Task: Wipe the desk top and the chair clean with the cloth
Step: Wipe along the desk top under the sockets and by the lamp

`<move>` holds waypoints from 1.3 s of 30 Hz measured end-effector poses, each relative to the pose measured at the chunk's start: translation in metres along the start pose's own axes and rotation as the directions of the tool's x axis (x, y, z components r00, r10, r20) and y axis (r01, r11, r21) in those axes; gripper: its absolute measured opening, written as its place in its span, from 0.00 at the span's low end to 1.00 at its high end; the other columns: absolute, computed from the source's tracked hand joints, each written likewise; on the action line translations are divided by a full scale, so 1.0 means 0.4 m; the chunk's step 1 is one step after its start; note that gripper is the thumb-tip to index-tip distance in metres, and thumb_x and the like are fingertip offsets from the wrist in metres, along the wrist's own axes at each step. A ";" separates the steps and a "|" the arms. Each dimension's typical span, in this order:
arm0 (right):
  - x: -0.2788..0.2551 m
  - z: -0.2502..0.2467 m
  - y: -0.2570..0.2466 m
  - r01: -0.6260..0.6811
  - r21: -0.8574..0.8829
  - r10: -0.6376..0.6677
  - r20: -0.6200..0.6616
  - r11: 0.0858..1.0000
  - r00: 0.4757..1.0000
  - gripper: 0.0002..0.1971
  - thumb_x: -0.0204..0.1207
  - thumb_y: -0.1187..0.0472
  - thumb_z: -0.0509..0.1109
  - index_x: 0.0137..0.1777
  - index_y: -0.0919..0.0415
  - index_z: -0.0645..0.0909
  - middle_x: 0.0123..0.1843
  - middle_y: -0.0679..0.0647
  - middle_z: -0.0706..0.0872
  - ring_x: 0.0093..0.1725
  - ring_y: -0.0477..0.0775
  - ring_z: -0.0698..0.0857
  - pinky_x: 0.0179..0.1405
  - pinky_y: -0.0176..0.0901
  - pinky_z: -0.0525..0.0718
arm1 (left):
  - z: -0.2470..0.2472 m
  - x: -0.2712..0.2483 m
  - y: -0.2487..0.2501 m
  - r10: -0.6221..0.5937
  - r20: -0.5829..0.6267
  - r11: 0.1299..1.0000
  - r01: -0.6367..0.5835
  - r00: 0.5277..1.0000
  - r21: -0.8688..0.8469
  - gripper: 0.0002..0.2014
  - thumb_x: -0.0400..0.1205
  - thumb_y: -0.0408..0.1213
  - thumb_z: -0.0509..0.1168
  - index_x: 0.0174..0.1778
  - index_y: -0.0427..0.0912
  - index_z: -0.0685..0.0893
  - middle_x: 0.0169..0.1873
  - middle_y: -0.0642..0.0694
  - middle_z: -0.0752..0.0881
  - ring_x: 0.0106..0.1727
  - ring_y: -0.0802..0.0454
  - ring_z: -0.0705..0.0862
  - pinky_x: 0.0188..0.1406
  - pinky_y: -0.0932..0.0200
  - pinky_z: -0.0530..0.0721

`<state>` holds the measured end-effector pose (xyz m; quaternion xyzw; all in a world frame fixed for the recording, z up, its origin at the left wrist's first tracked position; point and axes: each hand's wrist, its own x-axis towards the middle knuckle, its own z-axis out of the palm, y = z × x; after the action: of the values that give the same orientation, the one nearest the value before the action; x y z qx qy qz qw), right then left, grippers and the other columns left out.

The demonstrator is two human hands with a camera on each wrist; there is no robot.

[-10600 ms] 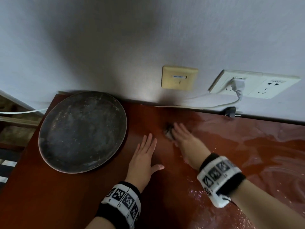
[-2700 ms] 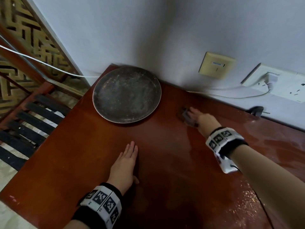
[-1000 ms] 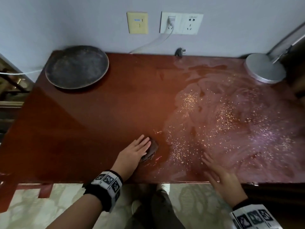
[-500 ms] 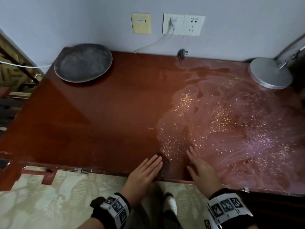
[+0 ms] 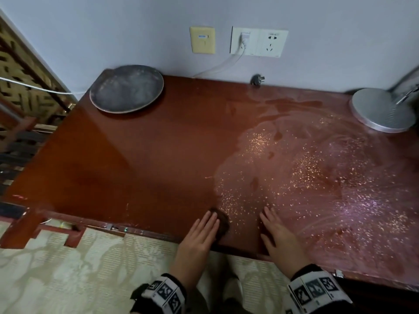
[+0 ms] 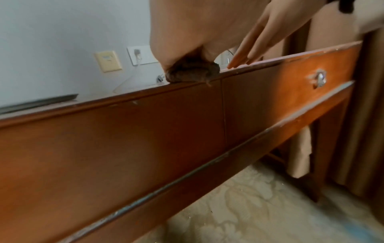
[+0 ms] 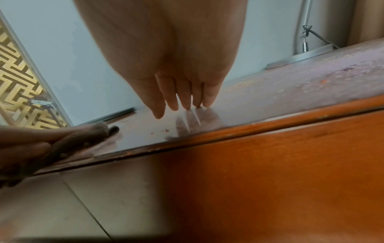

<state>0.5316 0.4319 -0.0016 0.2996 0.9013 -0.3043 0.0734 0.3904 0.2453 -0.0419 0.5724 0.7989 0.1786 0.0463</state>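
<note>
The red-brown desk top (image 5: 158, 155) fills the head view. A small dark brown cloth (image 5: 222, 223) lies at the desk's front edge. My left hand (image 5: 201, 232) presses on it with straight fingers, and the cloth (image 6: 193, 72) bulges out from under the palm in the left wrist view. My right hand (image 5: 276, 234) lies flat on the desk just to the right, its fingertips (image 7: 187, 102) touching the surface and holding nothing. The right half of the desk (image 5: 317, 177) is smeared and strewn with pale specks.
A round dark tray (image 5: 127, 89) sits at the back left corner. A silver lamp base (image 5: 383, 109) stands at the back right. A loose plug (image 5: 257, 79) lies by the wall under the sockets (image 5: 258, 43). A red wooden frame (image 5: 20, 225) stands left of the desk.
Earlier my right hand had the cloth at the back by the wall; now my left hand presses it at the front edge. Over the last half second both hands have barely shifted.
</note>
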 end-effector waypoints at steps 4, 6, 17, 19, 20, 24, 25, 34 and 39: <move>0.015 -0.010 -0.021 0.016 -0.007 -0.016 -0.033 1.000 0.999 0.28 0.83 0.62 0.59 0.81 0.56 0.56 0.78 0.38 0.45 0.78 0.36 0.42 0.74 0.28 0.43 | -0.071 0.010 -0.099 -0.148 0.013 0.982 0.145 0.989 0.121 0.29 0.71 0.25 0.48 0.66 0.32 0.82 0.67 0.38 0.81 0.70 0.41 0.78 0.75 0.55 0.61; 0.022 -0.008 -0.039 0.028 -0.018 -0.028 -0.033 0.999 0.999 0.27 0.83 0.63 0.60 0.81 0.56 0.57 0.80 0.39 0.47 0.78 0.36 0.42 0.73 0.27 0.44 | -0.120 -0.003 -0.187 -0.302 -0.017 0.936 0.299 0.953 0.186 0.29 0.70 0.21 0.47 0.66 0.30 0.80 0.68 0.36 0.80 0.69 0.39 0.79 0.70 0.55 0.72; 0.058 0.007 -0.100 -0.124 -0.077 0.122 -0.037 0.989 0.992 0.29 0.83 0.55 0.61 0.81 0.51 0.54 0.76 0.39 0.40 0.82 0.44 0.48 0.78 0.40 0.56 | -0.136 -0.094 -0.281 -0.337 -0.036 0.942 0.337 0.941 -0.004 0.23 0.80 0.21 0.54 0.73 0.29 0.71 0.74 0.36 0.71 0.82 0.49 0.54 0.79 0.55 0.58; 0.077 0.009 -0.121 -0.140 -0.162 0.142 -0.001 0.977 0.990 0.34 0.83 0.48 0.58 0.81 0.47 0.42 0.76 0.41 0.34 0.83 0.46 0.42 0.81 0.46 0.52 | -0.135 -0.094 -0.262 -0.251 0.054 0.968 0.250 0.966 0.022 0.22 0.89 0.34 0.41 0.73 0.30 0.71 0.74 0.38 0.71 0.82 0.50 0.54 0.79 0.58 0.51; 0.084 0.010 -0.131 -0.141 -0.213 0.148 0.014 0.967 0.989 0.36 0.82 0.45 0.57 0.78 0.46 0.35 0.76 0.42 0.31 0.82 0.48 0.39 0.81 0.49 0.48 | -0.141 -0.092 -0.273 -0.227 0.078 0.974 0.225 0.971 0.034 0.24 0.89 0.36 0.38 0.72 0.30 0.73 0.73 0.38 0.73 0.81 0.47 0.58 0.79 0.58 0.51; 0.083 0.024 -0.154 -0.150 -0.307 0.162 0.016 0.940 0.987 0.40 0.79 0.38 0.56 0.74 0.43 0.28 0.76 0.48 0.27 0.78 0.48 0.30 0.78 0.48 0.35 | -0.204 -0.089 -0.426 -0.343 0.044 0.930 0.333 0.938 0.157 0.24 0.74 0.18 0.57 0.68 0.26 0.76 0.69 0.32 0.78 0.74 0.39 0.70 0.73 0.54 0.64; 0.076 0.029 -0.155 -0.155 -0.317 0.167 0.011 0.936 0.986 0.40 0.79 0.37 0.55 0.74 0.43 0.27 0.76 0.48 0.27 0.77 0.47 0.29 0.78 0.48 0.34 | -0.224 -0.088 -0.471 -0.414 0.007 0.898 0.407 0.910 0.166 0.26 0.74 0.15 0.62 0.70 0.26 0.75 0.71 0.32 0.75 0.75 0.38 0.70 0.72 0.53 0.67; 0.029 0.065 -0.150 -0.256 -0.157 0.248 -0.070 0.954 0.966 0.38 0.78 0.41 0.61 0.77 0.42 0.37 0.80 0.47 0.33 0.80 0.49 0.31 0.80 0.47 0.33 | -0.190 -0.025 -0.446 -0.407 0.043 0.913 0.407 0.912 0.022 0.23 0.84 0.25 0.53 0.78 0.33 0.65 0.78 0.40 0.63 0.81 0.44 0.58 0.76 0.49 0.67; 0.053 0.058 -0.177 -0.194 -0.084 0.182 -0.138 0.977 0.974 0.37 0.77 0.45 0.64 0.75 0.43 0.42 0.78 0.43 0.39 0.78 0.43 0.35 0.80 0.46 0.34 | -0.181 -0.051 -0.381 -0.224 0.133 0.973 0.229 0.965 -0.023 0.22 0.88 0.36 0.39 0.74 0.34 0.68 0.74 0.42 0.70 0.82 0.50 0.57 0.75 0.58 0.60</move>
<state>0.4717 0.3836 0.0088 0.3989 0.8854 -0.2317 0.0575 0.2402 0.1666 -0.0286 0.4867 0.8510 0.1498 0.1289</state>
